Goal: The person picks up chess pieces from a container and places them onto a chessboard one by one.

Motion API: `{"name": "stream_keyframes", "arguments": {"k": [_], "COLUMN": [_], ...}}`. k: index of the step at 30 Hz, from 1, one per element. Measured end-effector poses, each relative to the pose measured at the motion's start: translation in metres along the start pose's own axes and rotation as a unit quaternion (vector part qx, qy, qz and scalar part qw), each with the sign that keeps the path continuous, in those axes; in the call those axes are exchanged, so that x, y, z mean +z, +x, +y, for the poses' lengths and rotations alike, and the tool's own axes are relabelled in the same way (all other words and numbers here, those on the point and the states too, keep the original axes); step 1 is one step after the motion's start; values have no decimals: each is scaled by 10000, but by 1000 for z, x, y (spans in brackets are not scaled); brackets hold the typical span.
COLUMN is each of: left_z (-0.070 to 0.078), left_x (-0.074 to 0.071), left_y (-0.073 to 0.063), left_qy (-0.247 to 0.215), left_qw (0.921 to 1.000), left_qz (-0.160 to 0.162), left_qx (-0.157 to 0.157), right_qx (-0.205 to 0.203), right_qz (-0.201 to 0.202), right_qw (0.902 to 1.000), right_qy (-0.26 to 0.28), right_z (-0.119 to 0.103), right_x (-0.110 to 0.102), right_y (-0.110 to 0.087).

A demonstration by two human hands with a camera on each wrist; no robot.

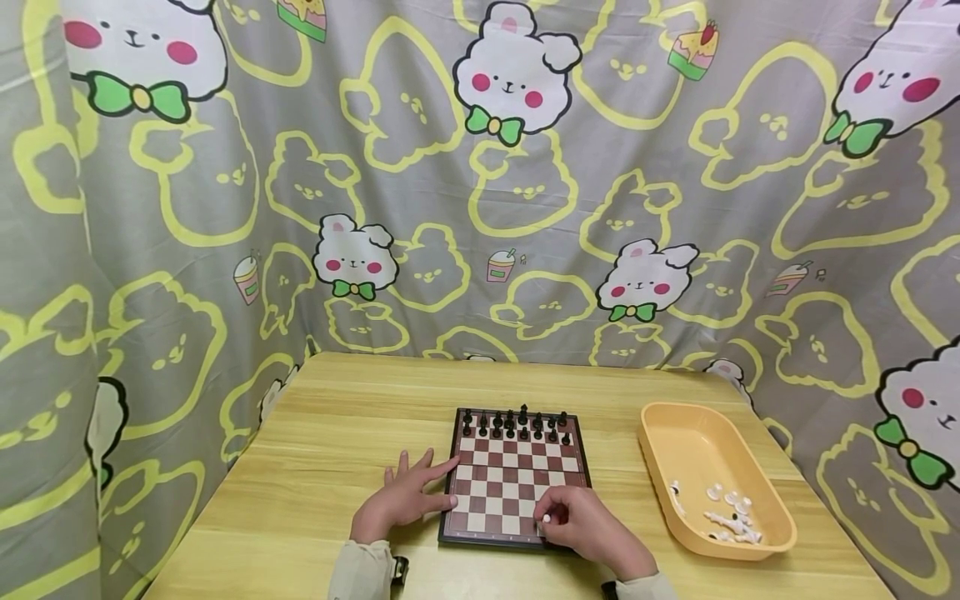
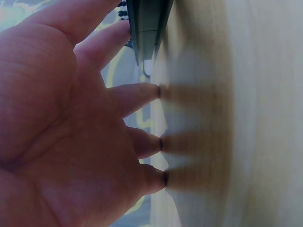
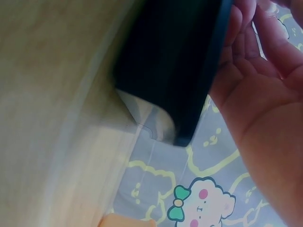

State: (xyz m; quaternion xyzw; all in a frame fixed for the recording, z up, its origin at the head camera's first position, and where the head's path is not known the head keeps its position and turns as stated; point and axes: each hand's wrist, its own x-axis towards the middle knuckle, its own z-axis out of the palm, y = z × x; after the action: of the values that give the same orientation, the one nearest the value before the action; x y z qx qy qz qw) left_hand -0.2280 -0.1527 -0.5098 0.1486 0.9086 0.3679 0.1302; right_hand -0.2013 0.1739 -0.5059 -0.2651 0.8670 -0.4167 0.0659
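Observation:
A chessboard (image 1: 491, 483) with dark and pale squares lies on the table. Black chess pieces (image 1: 510, 423) stand in two rows along its far side. Over the near right corner, my right hand (image 1: 588, 523) pinches a small white chess piece (image 1: 546, 518) between curled fingers and thumb; its kind is mostly hidden. My left hand (image 1: 405, 500) is at the board's left edge, thumb and index finger touching it. In the left wrist view the other fingertips (image 2: 152, 91) rest on the tabletop beside the dark board side (image 2: 147, 33).
An orange plastic tray (image 1: 660, 467) stands right of the board. Several white chess pieces (image 1: 738, 527) lie and stand in its near end. The wooden table (image 1: 300, 467) reaches back to a grey curtain (image 1: 420, 192) printed with cartoon animals, which also hangs along both sides.

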Motion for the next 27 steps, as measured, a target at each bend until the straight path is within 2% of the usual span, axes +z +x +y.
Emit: {"name": "stream_keyframes", "arguments": {"k": [9, 13, 16, 20, 22, 24, 27], "left_z": [0, 1, 2, 3, 2, 2, 1], "left_x": [0, -1, -1, -1, 0, 0, 0], "left_y": [0, -1, -1, -2, -2, -2, -1], "left_qy": [-11, -19, -19, -21, -8, -13, -9], "left_qw": [10000, 10000, 10000, 10000, 10000, 10000, 10000], "left_qz": [-32, -26, -23, -2, -8, -11, -27], "left_qx": [-34, -40, -42, -38, -34, -19, -7], "right_qx": [51, 147, 202, 380, 559, 703, 790], "right_qz": [-60, -102, 86, 711, 1143, 1659, 2552], "right_qw": [10000, 9996, 9989, 9959, 9912, 9831, 9634], "right_qy": [-2, 197, 418, 414, 373, 335, 238], "right_z": [0, 0, 2, 7, 10, 14, 21], "right_x": [1, -1, -5, -14, -20, -27, -39], "right_y": [0, -2, -5, -9, -12, -14, -20]}}
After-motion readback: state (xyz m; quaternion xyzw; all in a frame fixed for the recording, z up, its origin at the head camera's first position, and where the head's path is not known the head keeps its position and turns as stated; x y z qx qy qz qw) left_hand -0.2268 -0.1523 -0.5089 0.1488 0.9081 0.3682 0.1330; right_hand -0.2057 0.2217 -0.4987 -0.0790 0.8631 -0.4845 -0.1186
